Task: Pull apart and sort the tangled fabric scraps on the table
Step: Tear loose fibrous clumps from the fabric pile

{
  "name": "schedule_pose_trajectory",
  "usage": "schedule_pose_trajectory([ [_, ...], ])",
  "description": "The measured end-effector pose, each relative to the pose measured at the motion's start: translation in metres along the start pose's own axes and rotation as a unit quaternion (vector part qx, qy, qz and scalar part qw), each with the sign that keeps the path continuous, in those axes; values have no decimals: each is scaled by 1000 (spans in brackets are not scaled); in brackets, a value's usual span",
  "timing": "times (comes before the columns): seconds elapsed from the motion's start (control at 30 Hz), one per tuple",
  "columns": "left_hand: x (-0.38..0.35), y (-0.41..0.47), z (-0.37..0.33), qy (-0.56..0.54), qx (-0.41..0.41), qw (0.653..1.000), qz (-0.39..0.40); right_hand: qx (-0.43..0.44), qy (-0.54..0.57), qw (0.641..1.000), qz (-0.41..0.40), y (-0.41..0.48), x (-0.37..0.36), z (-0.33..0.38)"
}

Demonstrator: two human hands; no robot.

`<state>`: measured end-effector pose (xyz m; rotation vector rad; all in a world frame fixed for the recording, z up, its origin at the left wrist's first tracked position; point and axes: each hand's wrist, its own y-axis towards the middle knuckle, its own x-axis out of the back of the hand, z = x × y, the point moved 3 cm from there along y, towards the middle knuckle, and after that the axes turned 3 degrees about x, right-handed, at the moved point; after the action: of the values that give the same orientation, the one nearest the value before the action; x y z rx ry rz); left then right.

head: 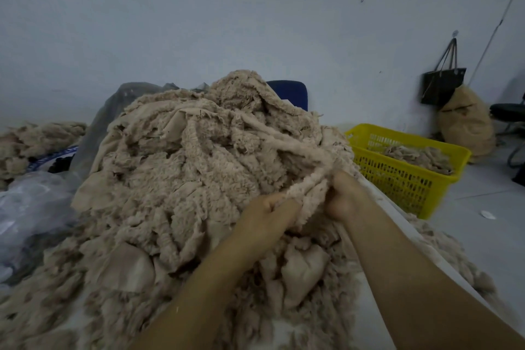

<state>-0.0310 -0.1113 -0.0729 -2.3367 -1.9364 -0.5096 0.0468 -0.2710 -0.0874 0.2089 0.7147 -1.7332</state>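
left hand (267, 214) and right hand (345, 199) both gripping one beige fleece strip (308, 189) between them, tall scrap pile (184, 156) beyond the left hand, yellow basket (409, 179) beyond the right hand

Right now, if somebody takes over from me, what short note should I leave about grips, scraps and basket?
Left grip and right grip: both hold one fleece strip at the pile's near right side.
Pile: large, tangled.
Done: some scraps lie in the yellow basket on the right.
To do: free this strip, then sort nearly the whole pile.
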Motion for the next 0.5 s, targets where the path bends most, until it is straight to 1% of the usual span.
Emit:
schedule_pose_trajectory([
  [0.03,7,-3,1,-10,21,999,-37,6,32,999,-21,4,9,2],
  [0.07,18,-4,6,-51,50,993,-93,16,70,996,-43,6,19,5],
  [0.1,30,-4,10,-126,77,977,-155,18,117,991,-62,8,27,5],
  [0.13,41,-2,15,-202,95,954,-199,23,137,988,-72,9,34,4],
  [0.17,51,0,18,-247,106,937,-225,26,132,989,-63,11,39,2],
  [0.2,55,3,19,-248,109,934,-231,24,91,995,-39,11,38,-1],
  [0.23,54,5,18,-236,110,939,-223,18,35,999,0,8,30,-5],
  [0.3,46,10,18,-203,103,953,-198,9,-83,995,56,-3,9,-15],
  [0.33,40,10,17,-187,96,961,-180,19,-141,987,74,-11,-1,-19],
  [0.4,32,13,20,-175,82,972,-132,47,-253,959,119,-27,-16,-24],
  [0.43,30,14,22,-182,73,974,-116,55,-297,943,137,-34,-22,-26],
  [0.5,29,14,24,-195,57,974,-101,76,-347,923,150,-44,-28,-28],
])
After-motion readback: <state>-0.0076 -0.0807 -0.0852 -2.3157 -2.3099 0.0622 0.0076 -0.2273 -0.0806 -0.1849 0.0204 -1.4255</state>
